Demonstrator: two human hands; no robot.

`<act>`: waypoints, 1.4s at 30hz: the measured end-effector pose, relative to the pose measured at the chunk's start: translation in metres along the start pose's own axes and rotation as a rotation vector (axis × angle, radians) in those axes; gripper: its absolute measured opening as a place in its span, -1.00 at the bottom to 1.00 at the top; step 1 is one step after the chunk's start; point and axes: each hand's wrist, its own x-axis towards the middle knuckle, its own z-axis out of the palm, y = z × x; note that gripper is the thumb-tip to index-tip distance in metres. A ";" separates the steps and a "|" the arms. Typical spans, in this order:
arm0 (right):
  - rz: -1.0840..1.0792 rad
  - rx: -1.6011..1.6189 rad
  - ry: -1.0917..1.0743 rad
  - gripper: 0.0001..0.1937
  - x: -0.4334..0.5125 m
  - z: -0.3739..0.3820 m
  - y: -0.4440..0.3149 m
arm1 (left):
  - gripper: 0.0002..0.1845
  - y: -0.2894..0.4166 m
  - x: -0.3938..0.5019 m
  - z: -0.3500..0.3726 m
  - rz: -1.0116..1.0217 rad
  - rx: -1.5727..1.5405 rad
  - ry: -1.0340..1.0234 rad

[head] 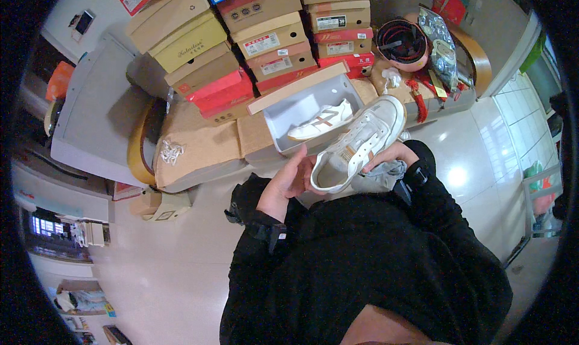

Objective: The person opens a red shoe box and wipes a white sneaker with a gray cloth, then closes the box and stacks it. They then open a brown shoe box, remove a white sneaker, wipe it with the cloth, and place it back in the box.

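A white lace-up sneaker [362, 139], its eyelets without laces, is held in front of me with the toe pointing up and to the right. My left hand [296, 177] holds it at the heel, thumb raised and fingers partly hidden behind the shoe. On the other side, my right hand [392, 156] grips the sneaker's edge. A grey cloth [384, 175] lies bunched under that hand; whether the fingers hold it too is hard to see. Just beyond, a second white sneaker [323, 121] with brown stripes rests inside an open shoebox [282, 103].
Stacked shoeboxes [267, 42] fill the back of the wooden-armed sofa [203, 135]. White laces [172, 152] lie heaped on its left seat. A pink helmet [402, 44] and red tassels [418, 101] are at the right. Cardboard boxes [167, 205] stand on the floor.
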 end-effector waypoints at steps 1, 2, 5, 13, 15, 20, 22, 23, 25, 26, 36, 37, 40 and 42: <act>-0.005 -0.103 -0.025 -0.53 0.006 -0.004 -0.003 | -0.25 0.001 0.002 0.005 0.012 -0.033 -0.100; -0.006 -0.217 -0.045 -0.52 0.012 -0.007 -0.006 | -0.24 0.002 0.005 0.010 0.025 -0.065 -0.200; 0.024 -0.374 -0.104 -0.50 0.027 -0.016 -0.022 | -0.25 0.010 0.008 0.023 0.035 0.014 -0.371; -0.109 -0.331 -0.001 -0.39 0.040 -0.024 -0.030 | -0.29 0.039 0.023 0.008 0.024 0.066 -0.279; -0.194 -0.297 -0.083 -0.43 0.050 -0.016 -0.026 | -0.32 0.053 0.030 -0.004 0.057 0.175 0.164; 0.014 -0.554 -0.322 -0.32 0.068 0.003 -0.024 | -0.41 0.093 0.035 -0.031 0.190 0.516 0.264; -0.031 -0.542 -0.350 -0.31 0.068 0.006 -0.023 | -0.43 0.105 0.040 -0.039 0.179 0.671 0.321; -0.008 -0.528 -0.322 -0.30 0.067 0.005 -0.023 | -0.44 0.111 0.041 -0.043 0.183 0.737 0.321; 0.084 -0.471 -0.324 -0.26 0.068 0.004 -0.022 | -0.39 0.115 0.045 -0.050 0.234 0.711 0.337; 0.058 -0.479 -0.323 -0.29 0.068 0.003 -0.022 | -0.39 0.118 0.045 -0.053 0.235 0.746 0.352; 0.063 -0.471 -0.309 -0.35 0.073 0.004 -0.020 | -0.43 0.119 0.064 -0.064 0.476 0.874 0.538; 0.048 -0.468 -0.310 -0.35 0.073 0.004 -0.020 | -0.44 0.119 0.067 -0.064 0.480 0.866 0.578; 0.033 -0.476 -0.309 -0.36 0.074 0.004 -0.019 | -0.47 0.125 0.075 -0.065 0.435 0.905 0.603; 0.053 -0.464 -0.298 -0.33 0.075 0.004 -0.019 | -0.46 0.126 0.081 -0.064 0.493 0.877 0.572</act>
